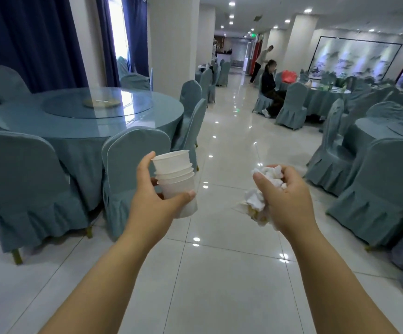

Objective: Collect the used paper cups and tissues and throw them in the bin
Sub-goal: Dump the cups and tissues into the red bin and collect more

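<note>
Since both hands are loaded, the collecting half of the job looks largely done, at least for what these hands can carry. The left hand grips a nested stack of paper cups. Its thumb crosses the front of the lowest cup, the forefinger reaches up beside the top rim, and the other fingers curl round the far side. The right hand has its fingers curled tight round a wad of crumpled tissues, with the thumb pressed against the wad's near side. More tissue spills out below the heel of the palm.

What is left is the throwing away. No bin shows anywhere, so I judge it has yet to be found and reached.

Beyond the fingertips a glossy tiled floor runs as a bare aisle down the hall. Just past the cups, to the left of the left fingers, stands a covered chair at a round table with a glass turntable. More covered chairs crowd in to the right of the right fingers. Far ahead a seated person and a standing person are beside the aisle. Nothing blocks the middle, though the chair backs narrow it on both sides.
</note>
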`<state>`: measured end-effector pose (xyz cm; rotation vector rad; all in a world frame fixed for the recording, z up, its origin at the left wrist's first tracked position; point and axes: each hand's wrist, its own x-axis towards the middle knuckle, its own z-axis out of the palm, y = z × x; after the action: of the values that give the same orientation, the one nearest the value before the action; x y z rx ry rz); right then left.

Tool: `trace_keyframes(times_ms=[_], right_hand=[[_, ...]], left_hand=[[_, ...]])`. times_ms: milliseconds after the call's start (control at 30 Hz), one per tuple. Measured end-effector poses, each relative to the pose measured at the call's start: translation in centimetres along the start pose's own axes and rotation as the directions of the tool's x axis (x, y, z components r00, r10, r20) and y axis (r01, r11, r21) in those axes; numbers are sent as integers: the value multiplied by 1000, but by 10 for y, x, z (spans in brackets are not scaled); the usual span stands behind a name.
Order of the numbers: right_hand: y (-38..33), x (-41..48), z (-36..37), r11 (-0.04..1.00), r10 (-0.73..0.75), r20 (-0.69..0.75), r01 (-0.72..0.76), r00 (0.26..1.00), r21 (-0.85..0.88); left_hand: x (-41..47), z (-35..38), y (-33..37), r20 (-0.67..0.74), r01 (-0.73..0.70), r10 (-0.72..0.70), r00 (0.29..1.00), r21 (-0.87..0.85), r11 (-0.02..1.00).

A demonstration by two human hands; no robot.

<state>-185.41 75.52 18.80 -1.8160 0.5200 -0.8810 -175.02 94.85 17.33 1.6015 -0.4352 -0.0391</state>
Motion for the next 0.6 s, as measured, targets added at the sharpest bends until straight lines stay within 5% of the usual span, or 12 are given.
trace_keyframes(times_ms=[600], right_hand=[[153, 467, 73, 999, -4, 81, 1, 997, 35]], left_hand=[[415, 217, -77, -76, -10, 10, 997, 2, 1000]])
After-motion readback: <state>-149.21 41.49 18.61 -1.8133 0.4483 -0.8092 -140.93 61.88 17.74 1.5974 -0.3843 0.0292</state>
